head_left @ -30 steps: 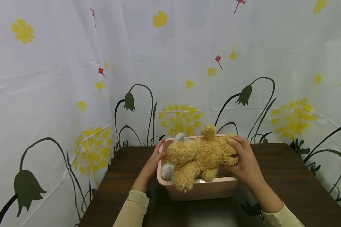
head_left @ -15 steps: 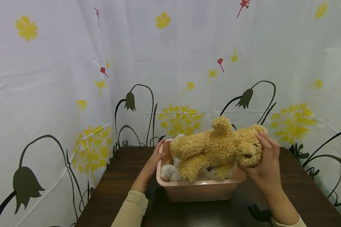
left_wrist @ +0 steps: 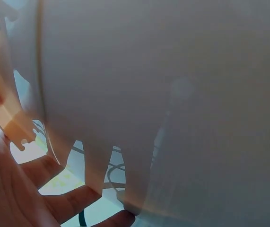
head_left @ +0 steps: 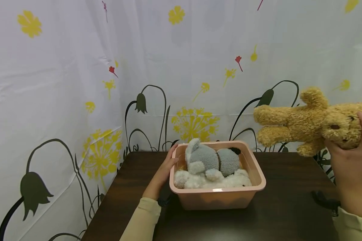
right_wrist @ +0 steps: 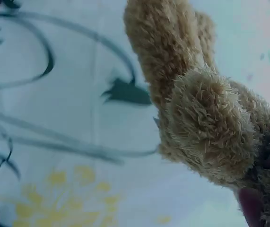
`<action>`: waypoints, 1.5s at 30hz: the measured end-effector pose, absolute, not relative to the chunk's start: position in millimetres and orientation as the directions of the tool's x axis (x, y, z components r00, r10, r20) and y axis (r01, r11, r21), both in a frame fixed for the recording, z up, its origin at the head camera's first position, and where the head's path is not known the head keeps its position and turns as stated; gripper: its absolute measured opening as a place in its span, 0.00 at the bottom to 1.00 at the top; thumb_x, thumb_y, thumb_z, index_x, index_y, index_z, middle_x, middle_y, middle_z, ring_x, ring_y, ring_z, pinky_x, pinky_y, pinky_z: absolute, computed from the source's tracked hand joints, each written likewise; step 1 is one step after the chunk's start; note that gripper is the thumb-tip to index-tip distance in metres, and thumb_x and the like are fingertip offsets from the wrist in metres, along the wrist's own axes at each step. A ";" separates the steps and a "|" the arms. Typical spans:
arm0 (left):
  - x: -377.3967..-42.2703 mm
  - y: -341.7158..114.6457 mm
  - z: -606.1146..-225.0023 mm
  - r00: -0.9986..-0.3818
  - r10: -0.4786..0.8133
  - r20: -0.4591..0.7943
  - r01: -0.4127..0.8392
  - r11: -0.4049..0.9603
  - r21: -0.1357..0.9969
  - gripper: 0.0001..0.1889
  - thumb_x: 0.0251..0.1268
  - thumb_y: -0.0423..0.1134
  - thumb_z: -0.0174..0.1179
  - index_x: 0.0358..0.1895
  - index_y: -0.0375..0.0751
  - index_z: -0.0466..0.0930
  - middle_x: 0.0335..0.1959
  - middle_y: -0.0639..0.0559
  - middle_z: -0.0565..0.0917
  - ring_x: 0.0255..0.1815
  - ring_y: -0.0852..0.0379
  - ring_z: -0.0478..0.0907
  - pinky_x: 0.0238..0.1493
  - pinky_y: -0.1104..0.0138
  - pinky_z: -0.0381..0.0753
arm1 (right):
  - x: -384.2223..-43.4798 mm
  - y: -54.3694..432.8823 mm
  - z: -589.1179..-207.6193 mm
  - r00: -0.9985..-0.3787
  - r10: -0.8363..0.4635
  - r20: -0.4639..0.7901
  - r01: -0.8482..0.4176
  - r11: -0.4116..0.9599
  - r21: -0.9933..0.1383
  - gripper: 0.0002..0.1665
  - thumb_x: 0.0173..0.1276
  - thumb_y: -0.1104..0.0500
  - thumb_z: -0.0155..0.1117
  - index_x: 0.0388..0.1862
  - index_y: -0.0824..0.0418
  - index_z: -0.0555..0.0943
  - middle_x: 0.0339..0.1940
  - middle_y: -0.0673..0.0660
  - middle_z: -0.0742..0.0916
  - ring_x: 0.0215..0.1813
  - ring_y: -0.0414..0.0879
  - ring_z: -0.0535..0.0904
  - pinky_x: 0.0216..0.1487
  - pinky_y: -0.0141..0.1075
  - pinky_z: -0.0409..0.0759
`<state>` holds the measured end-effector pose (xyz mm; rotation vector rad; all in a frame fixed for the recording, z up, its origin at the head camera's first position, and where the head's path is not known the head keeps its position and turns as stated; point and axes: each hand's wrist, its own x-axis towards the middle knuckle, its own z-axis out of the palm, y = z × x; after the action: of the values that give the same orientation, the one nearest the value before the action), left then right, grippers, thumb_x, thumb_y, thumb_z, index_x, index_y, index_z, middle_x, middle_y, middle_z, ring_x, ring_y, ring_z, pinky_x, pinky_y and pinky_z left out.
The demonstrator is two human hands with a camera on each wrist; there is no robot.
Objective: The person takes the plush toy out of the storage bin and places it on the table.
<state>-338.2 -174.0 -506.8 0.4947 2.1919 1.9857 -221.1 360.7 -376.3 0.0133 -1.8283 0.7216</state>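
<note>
In the head view my right hand [head_left: 357, 157] grips a curly tan teddy bear [head_left: 304, 121] by its head, up in the air at the far right. The bear lies sideways, legs pointing left. Its fur [right_wrist: 210, 118] fills much of the right wrist view. My left hand [head_left: 164, 169] holds the left end of a pink plastic bin [head_left: 217, 201], thumb at the rim. Fingers [left_wrist: 73, 203] touch the bin's wall in the left wrist view. Inside the bin lie a grey plush toy [head_left: 206, 159] and a white plush toy [head_left: 223, 180], partly covering something orange.
The bin stands on a dark wooden table [head_left: 277, 214]. Behind the table hangs a white curtain [head_left: 157, 50] with printed flowers. A dark strap [head_left: 324, 202] is on my right wrist.
My right hand has lifted the teddy bear out of the bin, up and to the right, exposing the grey and white plush toys. The left hand has stayed at the bin's left end.
</note>
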 end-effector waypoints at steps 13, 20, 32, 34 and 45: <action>-342.8 -175.3 -512.5 -0.934 0.330 0.138 0.176 0.086 0.981 0.38 0.84 0.44 0.44 0.91 0.65 0.44 0.93 0.46 0.46 0.92 0.35 0.47 0.85 0.32 0.55 | -257.9 425.3 -399.2 -0.560 0.250 0.790 -0.024 0.948 -0.317 0.54 0.75 0.74 0.66 0.92 0.45 0.58 0.86 0.78 0.61 0.90 0.71 0.51 0.85 0.72 0.50; -342.5 -172.1 -513.7 -0.933 0.333 0.133 0.171 0.087 0.981 0.37 0.84 0.45 0.45 0.91 0.66 0.45 0.92 0.47 0.47 0.92 0.37 0.48 0.85 0.34 0.56 | -276.6 448.2 -417.6 -0.701 0.206 0.683 0.018 0.962 -0.272 0.68 0.58 0.85 0.70 0.92 0.52 0.55 0.73 0.92 0.64 0.81 0.86 0.56 0.63 0.81 0.65; -346.8 -176.9 -511.9 -0.936 0.327 0.133 0.169 0.083 0.982 0.38 0.84 0.43 0.45 0.91 0.67 0.44 0.93 0.49 0.46 0.92 0.39 0.46 0.87 0.36 0.52 | -291.6 478.7 -444.6 -0.838 0.284 0.466 0.161 0.944 -0.287 0.61 0.63 0.79 0.69 0.91 0.57 0.54 0.80 0.93 0.53 0.78 0.91 0.52 0.61 0.84 0.64; -347.2 -178.1 -510.7 -0.937 0.321 0.139 0.176 0.090 0.980 0.38 0.84 0.44 0.44 0.91 0.67 0.44 0.93 0.49 0.46 0.93 0.39 0.46 0.87 0.36 0.51 | -293.0 481.8 -449.4 -0.851 0.308 0.425 0.183 0.933 -0.310 0.60 0.67 0.77 0.66 0.92 0.54 0.52 0.82 0.92 0.48 0.77 0.94 0.50 0.59 0.84 0.64; -347.0 -173.2 -511.2 -0.935 0.332 0.126 0.161 0.080 0.984 0.39 0.84 0.43 0.44 0.91 0.68 0.40 0.93 0.48 0.43 0.93 0.39 0.42 0.88 0.35 0.48 | -280.3 496.6 -465.9 -0.871 0.398 0.289 0.233 0.852 -0.469 0.43 0.80 0.66 0.51 0.90 0.66 0.51 0.85 0.87 0.43 0.82 0.89 0.41 0.54 0.81 0.64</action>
<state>-347.0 -173.2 -511.2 0.5086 2.2090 1.9822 -280.3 496.6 -465.9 -0.4695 -2.6481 0.6032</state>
